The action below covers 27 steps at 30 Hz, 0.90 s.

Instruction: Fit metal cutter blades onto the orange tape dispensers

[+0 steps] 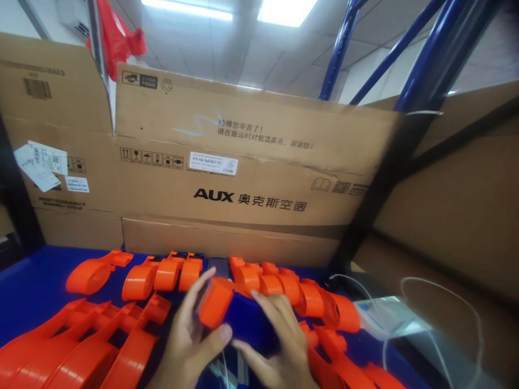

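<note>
Both my hands meet low in the middle of the view around an orange and dark blue plastic piece (235, 313). My left hand (190, 337) grips its orange end, thumb pressed on the side. My right hand (279, 346) lies over the blue part, fingers spread across it. Orange plastic shells (170, 273) lie in a row just beyond the hands, and more orange shells (73, 346) are heaped to the left on the blue table (32, 281).
A large AUX cardboard box (251, 178) stands upright behind the table, with another cardboard box (52, 135) to its left and cardboard (458, 216) at the right. A clear plastic bag (385, 319) and white cord (446, 302) lie at the right. Blue rack beams (425, 65) rise above.
</note>
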Available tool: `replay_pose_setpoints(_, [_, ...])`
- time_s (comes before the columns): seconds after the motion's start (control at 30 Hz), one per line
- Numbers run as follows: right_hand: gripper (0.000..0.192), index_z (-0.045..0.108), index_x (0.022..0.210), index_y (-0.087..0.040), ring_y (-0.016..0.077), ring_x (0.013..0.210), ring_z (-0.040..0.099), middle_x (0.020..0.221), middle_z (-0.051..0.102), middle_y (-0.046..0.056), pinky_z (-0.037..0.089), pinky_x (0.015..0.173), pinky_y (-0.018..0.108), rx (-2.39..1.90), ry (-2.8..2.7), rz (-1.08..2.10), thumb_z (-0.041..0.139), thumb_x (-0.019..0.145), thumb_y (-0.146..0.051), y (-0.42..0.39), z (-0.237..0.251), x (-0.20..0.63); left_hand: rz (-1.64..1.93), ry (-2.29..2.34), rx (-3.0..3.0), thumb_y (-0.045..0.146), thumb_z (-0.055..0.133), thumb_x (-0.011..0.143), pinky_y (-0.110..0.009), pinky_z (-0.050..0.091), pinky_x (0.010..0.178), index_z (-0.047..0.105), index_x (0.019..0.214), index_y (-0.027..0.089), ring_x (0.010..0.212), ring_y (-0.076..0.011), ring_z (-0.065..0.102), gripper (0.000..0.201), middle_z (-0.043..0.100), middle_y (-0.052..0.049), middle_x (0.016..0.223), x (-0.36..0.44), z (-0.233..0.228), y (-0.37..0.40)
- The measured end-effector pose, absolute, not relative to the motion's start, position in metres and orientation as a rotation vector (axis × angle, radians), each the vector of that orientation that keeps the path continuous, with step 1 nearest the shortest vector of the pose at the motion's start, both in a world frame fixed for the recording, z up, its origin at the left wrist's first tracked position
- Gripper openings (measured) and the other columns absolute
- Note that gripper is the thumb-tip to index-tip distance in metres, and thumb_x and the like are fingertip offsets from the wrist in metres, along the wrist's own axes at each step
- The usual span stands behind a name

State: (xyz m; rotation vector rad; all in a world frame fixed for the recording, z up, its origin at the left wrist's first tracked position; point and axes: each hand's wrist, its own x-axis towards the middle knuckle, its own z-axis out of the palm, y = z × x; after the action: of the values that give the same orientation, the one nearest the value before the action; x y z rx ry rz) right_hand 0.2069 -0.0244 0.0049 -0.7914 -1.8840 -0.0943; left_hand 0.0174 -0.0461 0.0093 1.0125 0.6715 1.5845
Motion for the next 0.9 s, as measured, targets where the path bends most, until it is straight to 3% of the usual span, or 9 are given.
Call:
replay_pose_setpoints(0.13, [0.058, 0.058, 0.136, -0.023, 0.0377, 0.113, 0.066, 0.125, 0.069, 0.014, 0.055, 0.094, 0.051, -0.853, -1.661, 0.233, 0.064, 0.088, -0.055, -0.023, -0.004, 0.208, 1.550, 0.593, 1.146, 0.027, 0.087, 0.068, -0.052, 0.039, 0.114, 0.054, 0.143, 0.028, 0.139, -0.0391, 0.047, 0.082, 0.055, -0.013, 0.149, 0.025, 0.004, -0.050])
replay_pose_setpoints(0.27, [0.056, 0.059, 0.138, -0.021, 0.0336, 0.127, 0.059, 0.133, 0.067, 0.013, 0.051, 0.104, 0.051, -0.899, -1.489, 0.581, 0.039, 0.100, -0.058, -0.015, -0.022, 0.204, 1.523, 0.739, 1.399, 0.023, 0.089, 0.064, -0.057, 0.026, 0.120, 0.057, 0.141, 0.031, 0.144, -0.0398, 0.040, 0.084, 0.053, -0.010, 0.151, 0.026, -0.002, -0.051])
replay_pose_setpoints(0.33, [0.059, 0.057, 0.140, -0.021, 0.0306, 0.135, 0.052, 0.138, 0.064, 0.013, 0.046, 0.110, 0.051, -0.980, -1.434, 0.720, 0.033, 0.102, -0.058, -0.013, -0.031, 0.202, 1.487, 0.764, 1.478, 0.024, 0.087, 0.068, -0.056, 0.026, 0.120, 0.054, 0.144, 0.031, 0.145, -0.0389, 0.038, 0.083, 0.050, -0.010, 0.154, 0.024, -0.001, -0.051])
replay_pose_setpoints(0.43, [0.062, 0.054, 0.144, -0.022, 0.0260, 0.143, 0.043, 0.145, 0.058, 0.010, 0.040, 0.116, 0.049, -1.027, -1.431, 0.836, 0.033, 0.101, -0.061, -0.011, -0.036, 0.200, 1.411, 0.785, 1.491, 0.026, 0.080, 0.077, -0.057, 0.033, 0.116, 0.047, 0.149, 0.029, 0.138, -0.0385, 0.049, 0.079, 0.058, -0.013, 0.146, 0.021, 0.004, -0.048])
replay_pose_setpoints(0.63, [0.068, 0.057, 0.140, -0.027, 0.0225, 0.138, 0.049, 0.143, 0.060, 0.006, 0.041, 0.114, 0.043, -0.840, -1.547, 0.913, 0.013, 0.102, -0.063, -0.008, -0.021, 0.200, 1.418, 0.823, 1.350, 0.033, 0.079, 0.078, -0.050, 0.048, 0.105, 0.054, 0.143, 0.026, 0.115, -0.0351, 0.068, 0.071, 0.072, -0.013, 0.127, 0.015, 0.012, -0.057])
replay_pose_setpoints(0.8, [0.071, 0.070, 0.116, -0.027, 0.0265, 0.122, 0.059, 0.123, 0.070, 0.005, 0.046, 0.104, 0.042, -0.867, -1.535, 0.755, 0.009, 0.102, -0.061, -0.004, -0.010, 0.202, 1.546, 1.075, 1.131, 0.044, 0.075, 0.081, -0.045, 0.059, 0.088, 0.056, 0.141, 0.022, 0.097, -0.0337, 0.076, 0.067, 0.076, -0.015, 0.117, -0.040, 0.030, -0.064])
replay_pose_setpoints(0.9, [0.073, 0.072, 0.104, -0.026, 0.0272, 0.112, 0.062, 0.109, 0.073, 0.006, 0.049, 0.096, 0.040, -0.909, -1.525, 0.703, 0.008, 0.102, -0.062, -0.004, -0.005, 0.203, 1.698, 1.268, 1.130, 0.048, 0.070, 0.084, -0.041, 0.062, 0.082, 0.049, 0.146, 0.025, 0.094, -0.0308, 0.076, 0.069, 0.072, -0.011, 0.126, -0.105, 0.048, -0.050])
